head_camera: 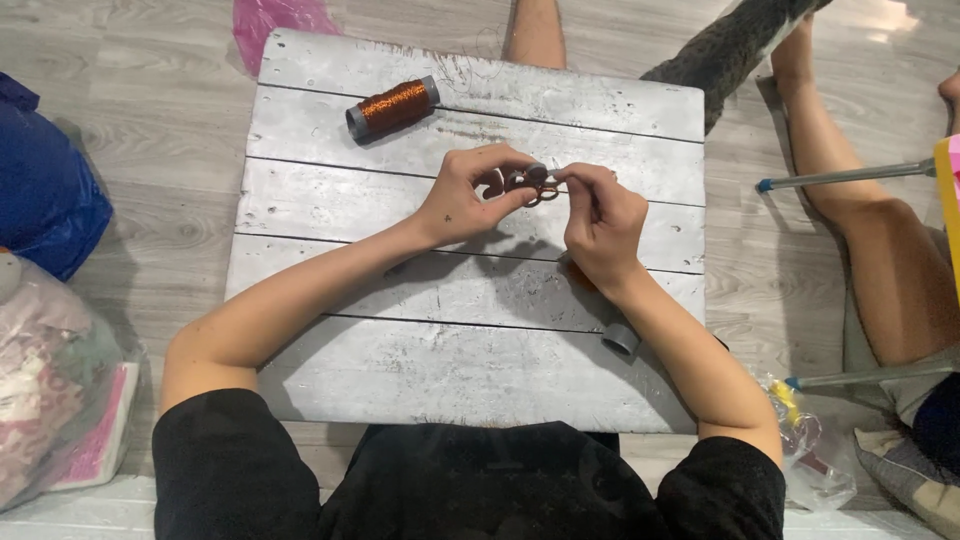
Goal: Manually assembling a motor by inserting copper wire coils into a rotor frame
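A grey wooden board (400, 370) made of planks is laid over the lap, with pale wood-grain flooring around it. A spool of copper wire (393, 107) with grey ends is seen lying on its side near the far left corner of the board, well apart from the hands. A second grey spool (621, 338) is tucked against the right forearm near the board's right edge and is partly hidden by it. A blue bag (45, 190) and a clear plastic bag of mixed items (50, 390) are placed on the floor to the left, a pink bag (275, 18) beyond the far edge, and another person's bare legs (880, 260) are stretched out on the right beside a metal frame.

A small coil of wire (530, 184) is held above the middle of the board, between both hands. It appears brownish with grey parts; finer detail cannot be made out. The left hand (470, 195) is curled, its fingertips pinching the coil from the left. The right hand (600, 220) is closed, its thumb and forefinger gripping the coil's right side.
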